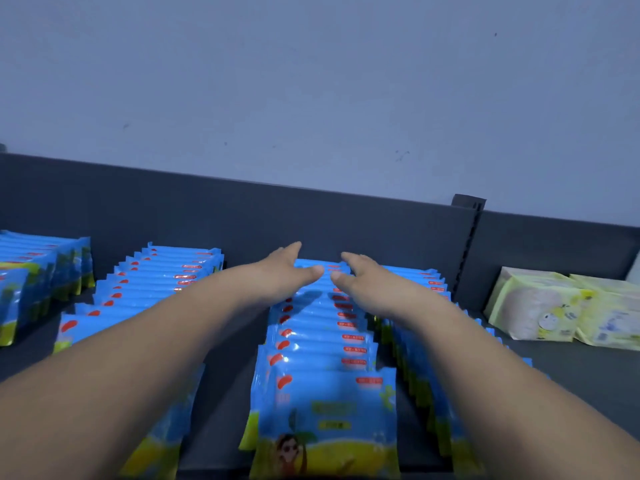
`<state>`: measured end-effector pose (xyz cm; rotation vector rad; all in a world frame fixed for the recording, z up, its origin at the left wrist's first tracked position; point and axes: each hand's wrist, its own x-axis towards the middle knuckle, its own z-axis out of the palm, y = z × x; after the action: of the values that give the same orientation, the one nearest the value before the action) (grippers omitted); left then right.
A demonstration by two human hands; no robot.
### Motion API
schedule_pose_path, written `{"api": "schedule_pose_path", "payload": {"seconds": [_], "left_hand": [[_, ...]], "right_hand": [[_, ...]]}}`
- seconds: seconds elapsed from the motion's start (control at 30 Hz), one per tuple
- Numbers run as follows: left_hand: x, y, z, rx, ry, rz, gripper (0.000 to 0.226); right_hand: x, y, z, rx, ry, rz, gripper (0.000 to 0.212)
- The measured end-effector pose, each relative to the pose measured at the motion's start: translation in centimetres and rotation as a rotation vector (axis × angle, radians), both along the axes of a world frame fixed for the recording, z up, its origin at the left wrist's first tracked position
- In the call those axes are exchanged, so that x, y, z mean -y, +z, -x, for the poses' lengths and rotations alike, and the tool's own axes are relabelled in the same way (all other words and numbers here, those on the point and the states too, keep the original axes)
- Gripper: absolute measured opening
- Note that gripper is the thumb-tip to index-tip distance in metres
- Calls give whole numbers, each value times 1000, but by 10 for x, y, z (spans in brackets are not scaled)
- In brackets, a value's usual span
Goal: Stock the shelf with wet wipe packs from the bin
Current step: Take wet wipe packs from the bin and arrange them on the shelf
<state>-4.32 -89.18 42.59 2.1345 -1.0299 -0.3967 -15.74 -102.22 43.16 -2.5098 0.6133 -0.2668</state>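
Blue and yellow wet wipe packs stand upright in several front-to-back rows on a dark shelf (225, 403). The middle row (322, 344) runs from the shelf's front edge to its back panel. Both my arms reach over this row to its far end. My left hand (287, 271) lies flat with straight fingers on the rearmost packs. My right hand (360, 275) is beside it, fingers also straight, touching the same packs. The thumbs nearly meet. Neither hand grips a pack. The bin is out of view.
More blue rows stand at left (152, 282), far left (38, 275) and right (429, 344), the last partly hidden by my right arm. Pale yellow packs (554, 306) lie at the right, past a slotted upright (467, 244). A grey back panel (207, 209) and wall rise behind.
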Motion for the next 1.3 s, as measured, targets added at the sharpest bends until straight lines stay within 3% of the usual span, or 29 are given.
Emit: {"api": "schedule_pose_path", "payload": {"seconds": [0.13, 0.17, 0.23, 0.27, 0.43, 0.5, 0.57, 0.63, 0.73, 0.87, 1.03, 1.3], "left_hand": [[-47, 8, 41, -180, -88, 2, 102], [-59, 6, 51, -250, -114, 32, 97], [-73, -5, 66, -322, -178, 94, 53], [-76, -12, 70, -310, -204, 120, 46], [-81, -42, 95, -333, -139, 139, 60], [-80, -53, 104, -214, -61, 91, 78], [-80, -56, 112, -79, 10, 35, 96], [-80, -54, 119, -4, 17, 23, 90], [-78, -53, 122, 3, 15, 30, 87], [-87, -53, 116, -22, 2, 83, 101], [-126, -39, 94, 120, 52, 100, 110], [-206, -48, 43, 207, 179, 12, 117]], "right_hand": [[-26, 2, 61, 47, 86, -89, 67], [-32, 1, 74, 35, 110, -81, 70], [-44, -5, 95, -16, 165, -37, 82], [-49, -10, 101, -46, 182, -1, 88], [-60, -34, 107, -128, 168, 123, 110], [-65, -44, 108, -126, 152, 125, 113], [-72, -51, 107, -89, 139, 117, 111], [-78, -54, 107, -59, 129, 127, 110], [-81, -55, 108, -41, 111, 115, 107], [-89, -50, 110, 45, 81, 144, 102], [-132, -37, 91, 159, 161, 253, 80], [-194, -54, 35, 170, 293, 147, 73]]}}
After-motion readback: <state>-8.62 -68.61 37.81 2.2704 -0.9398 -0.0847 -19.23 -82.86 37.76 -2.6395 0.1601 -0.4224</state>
